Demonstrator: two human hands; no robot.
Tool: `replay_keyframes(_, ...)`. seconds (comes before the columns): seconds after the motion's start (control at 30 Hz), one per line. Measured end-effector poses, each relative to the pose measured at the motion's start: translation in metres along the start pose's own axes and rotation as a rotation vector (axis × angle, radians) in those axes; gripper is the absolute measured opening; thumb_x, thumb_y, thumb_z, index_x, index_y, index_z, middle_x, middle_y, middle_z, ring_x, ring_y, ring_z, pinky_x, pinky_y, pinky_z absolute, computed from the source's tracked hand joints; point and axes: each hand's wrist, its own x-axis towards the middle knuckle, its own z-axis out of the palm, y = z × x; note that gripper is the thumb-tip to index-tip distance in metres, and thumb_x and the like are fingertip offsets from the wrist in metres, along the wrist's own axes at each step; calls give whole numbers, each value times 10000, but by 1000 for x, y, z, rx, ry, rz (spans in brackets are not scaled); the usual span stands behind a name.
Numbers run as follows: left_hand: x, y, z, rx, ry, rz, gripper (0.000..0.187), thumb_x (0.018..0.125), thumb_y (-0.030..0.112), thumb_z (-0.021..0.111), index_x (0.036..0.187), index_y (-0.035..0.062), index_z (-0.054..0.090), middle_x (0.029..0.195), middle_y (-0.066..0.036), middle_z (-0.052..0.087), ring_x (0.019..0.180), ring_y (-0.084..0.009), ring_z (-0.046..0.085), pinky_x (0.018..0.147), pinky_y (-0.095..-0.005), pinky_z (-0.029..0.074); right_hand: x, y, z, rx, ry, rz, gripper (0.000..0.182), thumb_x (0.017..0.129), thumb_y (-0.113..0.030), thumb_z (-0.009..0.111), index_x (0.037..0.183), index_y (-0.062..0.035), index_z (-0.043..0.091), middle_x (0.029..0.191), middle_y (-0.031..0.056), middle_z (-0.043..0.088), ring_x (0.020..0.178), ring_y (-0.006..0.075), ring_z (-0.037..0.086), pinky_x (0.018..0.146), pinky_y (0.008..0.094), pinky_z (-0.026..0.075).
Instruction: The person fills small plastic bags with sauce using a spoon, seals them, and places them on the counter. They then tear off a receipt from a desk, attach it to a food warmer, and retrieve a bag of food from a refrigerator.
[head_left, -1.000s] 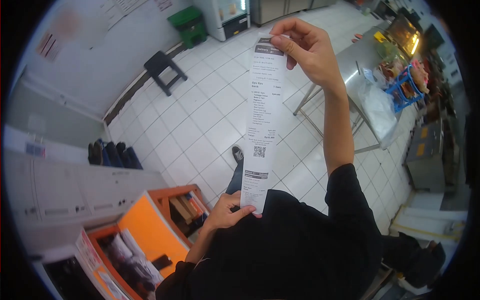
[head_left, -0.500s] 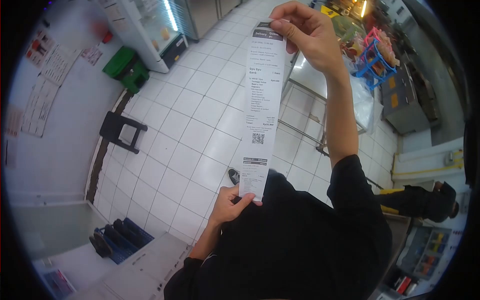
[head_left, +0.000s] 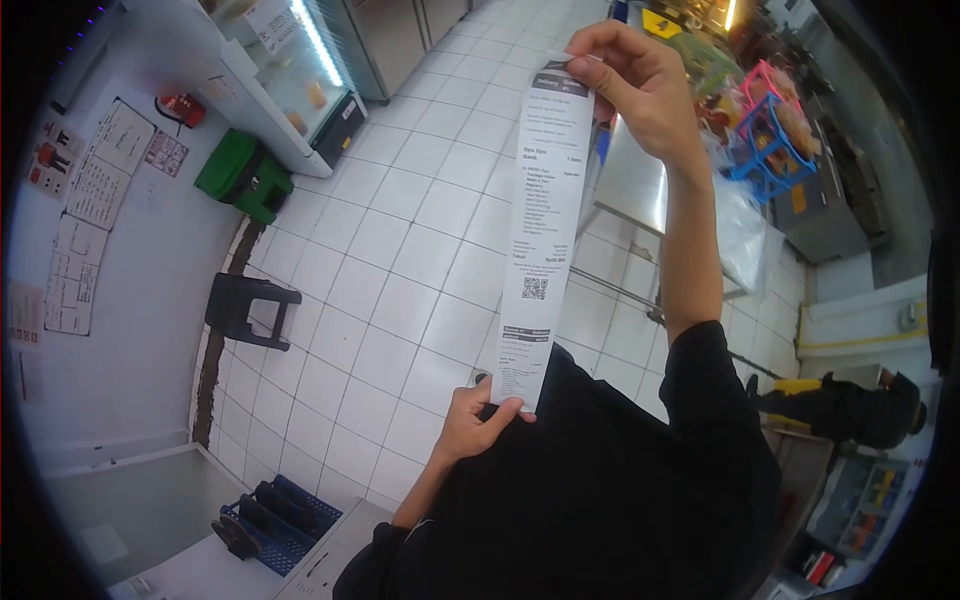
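Note:
A long printed receipt (head_left: pixel 545 230) is stretched upright before my body, with text, dark header bands and a QR code on it. My right hand (head_left: pixel 640 88) pinches its top end between thumb and fingers. Lower down, my left hand (head_left: pixel 474 420) grips the bottom end, thumb lying over the print. The paper hangs fairly straight between the two hands, tilted a little to the right at the top.
A steel table (head_left: pixel 635 190) stands right, near a blue basket (head_left: pixel 772 150). To the left are a black stool (head_left: pixel 240 308), a green bin (head_left: pixel 243 175) and a glass-door fridge (head_left: pixel 300 70). Another person (head_left: pixel 850 410) is at the far right. Footwear sits on a blue rack (head_left: pixel 285 525).
The view has shifted slightly, and the receipt with both hands appears a little lower and further right. Both hands keep their hold on it.

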Motion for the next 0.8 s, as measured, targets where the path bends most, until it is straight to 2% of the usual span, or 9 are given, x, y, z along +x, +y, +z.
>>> replay_keyframes(0.07,27,-1,-11,48,22,18,215,974,63,553,1107,-56,673,984,-141,737,826,-188,718,795,-302,556,21,26,-6,78,30,60,138,937,-133,692,1010,-18,671,785,-15,649,567,18,473,503,178,364)
replay_keyframes(0.17,77,13,-30,73,76,-23,199,971,78,569,1066,-45,693,977,-128,738,866,-192,711,818,-316,542,57,67,-22,131,24,-8,138,940,-137,693,1009,-20,670,789,-16,648,569,17,469,504,177,362)
replay_keyframes(0.23,116,22,-49,241,68,101,185,960,90,594,1025,-32,718,992,-113,741,920,-190,698,846,-327,521,86,91,-35,140,48,-29,131,937,-130,692,1006,-20,670,785,-15,646,566,17,466,504,176,361)
replay_keyframes(0.37,188,39,-76,215,95,54,163,935,117,655,1025,20,750,971,-113,745,959,-182,667,885,-310,491,125,130,-79,89,98,-36,113,933,-108,685,1001,-19,669,773,-13,642,556,20,461,501,177,355)
replay_keyframes(0.57,296,31,-108,190,-30,-58,191,941,132,663,1058,5,744,1011,-132,739,945,-168,664,884,-303,483,152,182,-151,13,202,13,95,936,-103,672,1001,-33,677,756,-7,642,543,24,456,486,182,341)
replay_keyframes(0.77,372,28,-112,16,56,-140,244,973,132,637,1074,-74,718,1044,-140,735,1001,-195,665,933,-315,477,168,228,-197,-115,286,89,106,926,-130,684,988,-44,684,738,-26,648,523,13,440,475,181,330)
replay_keyframes(0.8,386,24,-115,-109,100,-136,250,974,124,632,1078,-90,708,1053,-162,727,1020,-218,665,946,-329,478,172,236,-203,-124,298,97,106,926,-130,684,988,-44,684,738,-26,648,523,13,440,475,181,330)
